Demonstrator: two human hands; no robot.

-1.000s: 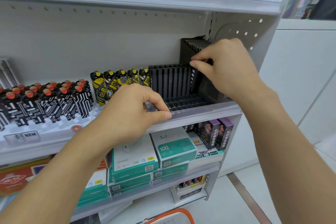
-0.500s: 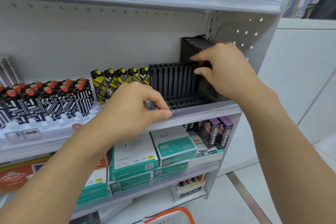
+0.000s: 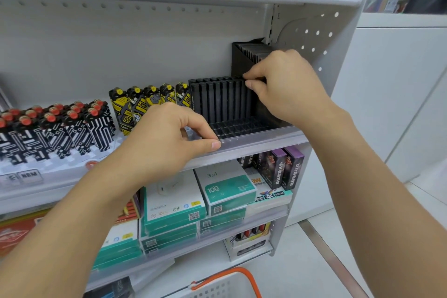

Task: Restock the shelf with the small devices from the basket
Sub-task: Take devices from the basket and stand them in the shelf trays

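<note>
A row of slim black devices (image 3: 217,99) stands upright in a black slotted tray (image 3: 242,126) at the right end of the middle shelf (image 3: 271,138). My right hand (image 3: 287,89) pinches the top of the rightmost black device between thumb and forefinger, level with the row. My left hand (image 3: 164,138) holds the shelf's clear front rail, with the thumb along the front and the fingers curled behind. The white basket (image 3: 229,284) with an orange handle shows at the bottom edge; its contents are hidden.
Yellow-black devices (image 3: 145,104) and red-capped black-white devices (image 3: 60,126) fill the shelf to the left. A taller black slotted holder (image 3: 246,55) stands behind my right hand. Teal boxes (image 3: 225,189) and purple boxes (image 3: 280,167) lie on the shelf below. The shelf's side panel is close on the right.
My right hand has dropped slightly and shifted left, bringing the pinched device down level with the row. My left hand has stayed on the rail.
</note>
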